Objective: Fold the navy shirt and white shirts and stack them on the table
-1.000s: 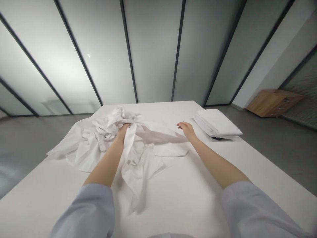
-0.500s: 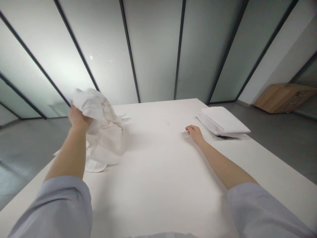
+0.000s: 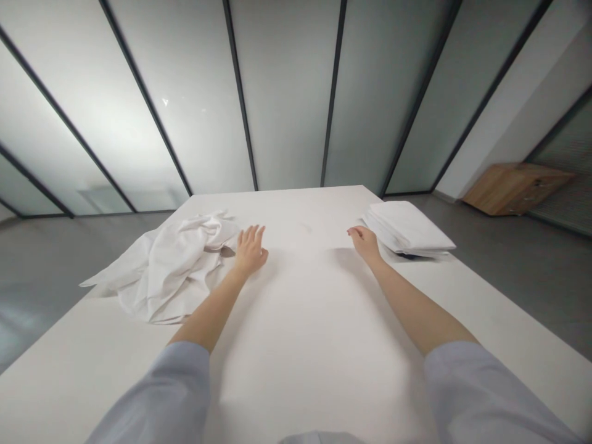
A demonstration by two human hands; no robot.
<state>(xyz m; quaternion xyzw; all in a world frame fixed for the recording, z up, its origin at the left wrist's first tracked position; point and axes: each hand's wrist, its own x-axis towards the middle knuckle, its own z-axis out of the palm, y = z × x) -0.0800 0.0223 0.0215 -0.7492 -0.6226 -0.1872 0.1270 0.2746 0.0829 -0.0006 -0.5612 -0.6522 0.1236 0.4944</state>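
White shirt [image 3: 171, 271] is lying crumpled in a loose heap on the left part of a white tabletop [image 3: 300, 370], with one flap trailing toward the table's left edge and the heap sitting just beside the left hand [image 3: 250, 251]. Tall frosted glass panels [image 3: 287, 92] framed in dark metal are rising along the far side of the room, a grey floor [image 3: 531, 290] is spreading around the table, and a low wooden cabinet [image 3: 515, 189] is standing off to the right. A folded stack of white cloth [image 3: 407, 228] is lying on the table's right side. The left hand's fingers [image 3: 252, 234] are spreading wide open and gripping nothing, with the palm facing down, though whether they are touching the tabletop cannot be told. The right hand [image 3: 365, 242] is sitting just beside the stack, its fingers [image 3: 354, 231] loosely curled and holding nothing. Both forearms [image 3: 208, 320] are reaching forward from pale blue-grey sleeves [image 3: 157, 394], angling in toward the table's middle
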